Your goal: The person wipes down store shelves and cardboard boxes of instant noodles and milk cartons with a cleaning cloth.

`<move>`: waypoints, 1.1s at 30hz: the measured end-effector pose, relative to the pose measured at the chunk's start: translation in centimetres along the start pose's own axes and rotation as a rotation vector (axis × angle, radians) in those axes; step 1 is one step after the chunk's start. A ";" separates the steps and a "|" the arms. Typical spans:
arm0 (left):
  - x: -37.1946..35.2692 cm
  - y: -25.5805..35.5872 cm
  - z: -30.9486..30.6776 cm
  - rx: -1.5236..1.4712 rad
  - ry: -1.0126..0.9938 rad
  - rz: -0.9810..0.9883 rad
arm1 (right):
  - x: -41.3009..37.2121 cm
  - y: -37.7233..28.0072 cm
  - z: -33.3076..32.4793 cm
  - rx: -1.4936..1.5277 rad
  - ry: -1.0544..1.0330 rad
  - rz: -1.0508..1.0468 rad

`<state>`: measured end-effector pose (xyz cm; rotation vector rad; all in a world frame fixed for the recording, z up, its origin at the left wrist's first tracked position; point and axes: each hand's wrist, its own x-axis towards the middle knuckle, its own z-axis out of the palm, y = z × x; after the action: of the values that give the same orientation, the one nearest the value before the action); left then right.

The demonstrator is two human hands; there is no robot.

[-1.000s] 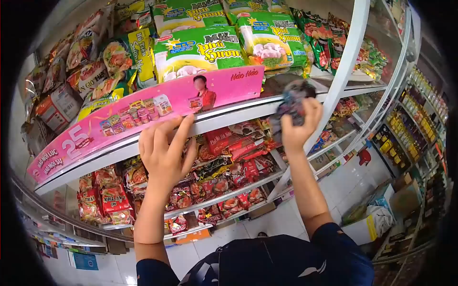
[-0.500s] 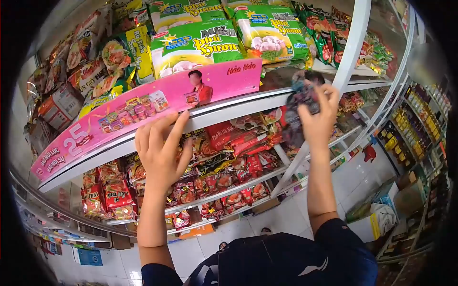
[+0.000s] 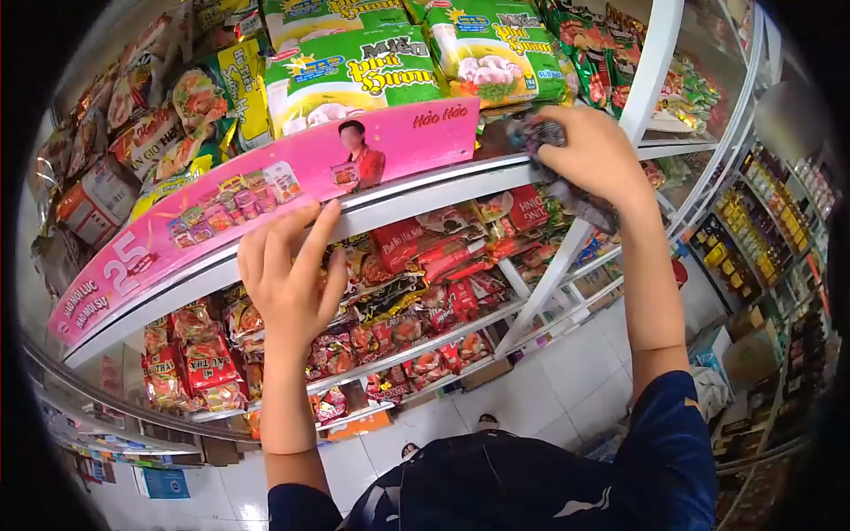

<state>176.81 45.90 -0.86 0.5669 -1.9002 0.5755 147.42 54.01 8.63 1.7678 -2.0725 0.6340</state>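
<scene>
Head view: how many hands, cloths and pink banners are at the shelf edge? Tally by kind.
Hands: 2, left hand and right hand
Cloth: 1
Pink banner: 1
Total: 4

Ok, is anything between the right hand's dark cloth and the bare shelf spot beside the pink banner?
Nothing visible. The right hand holds the dark cloth down at the shelf just right of the pink banner. The green noodle packs sit behind it.
</scene>
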 end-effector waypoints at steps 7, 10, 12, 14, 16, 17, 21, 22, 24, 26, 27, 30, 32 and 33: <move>-0.1 -0.4 0.4 0.016 0.056 0.039 | 0.3 -0.2 -0.1 -0.004 -0.005 -0.115; -0.1 -0.3 0.1 -0.022 0.021 0.010 | 0.5 0.9 0.0 -0.041 -0.038 -0.048; -0.1 -0.3 0.2 -0.011 0.018 0.014 | 0.3 0.2 0.2 -0.060 -0.003 -0.074; -0.2 -0.2 0.4 -0.027 0.028 0.003 | -0.1 -1.0 0.5 0.069 0.029 -0.223; -0.2 -0.2 0.5 -0.040 0.034 -0.008 | 0.0 -0.6 0.9 0.091 0.072 -0.258; -0.1 -0.2 0.4 -0.040 0.037 -0.004 | 0.4 0.3 0.8 0.148 0.048 -0.167; 0.0 -0.3 0.5 0.002 0.081 0.025 | 0.6 0.7 0.2 0.039 0.023 0.085; 0.0 -0.3 0.5 0.004 0.084 0.023 | 0.3 0.1 0.0 0.012 -0.004 0.052; 0.1 -0.3 0.4 0.004 0.081 0.029 | -1.1 -1.4 0.1 -0.007 0.028 -0.142; -0.1 -0.2 0.4 -0.025 0.057 -0.001 | -1.5 -2.4 0.5 -0.025 0.094 -0.209; -0.2 -0.1 0.3 -0.061 0.025 -0.028 | -1.4 -2.1 1.3 -0.044 0.167 -0.233; -0.1 -0.3 -0.1 -0.043 0.005 -0.008 | -1.0 0.0 2.0 -0.140 0.270 -0.137; -0.1 -0.4 -0.3 -0.046 -0.017 0.013 | -1.2 0.4 2.2 -0.069 0.278 -0.119; -0.1 -0.5 -0.4 -0.036 -0.017 0.009 | -1.2 0.4 2.3 -0.004 0.287 -0.091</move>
<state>177.41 45.79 -0.79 0.5412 -1.9261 0.5426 147.28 53.83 5.97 1.6490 -1.7899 0.8039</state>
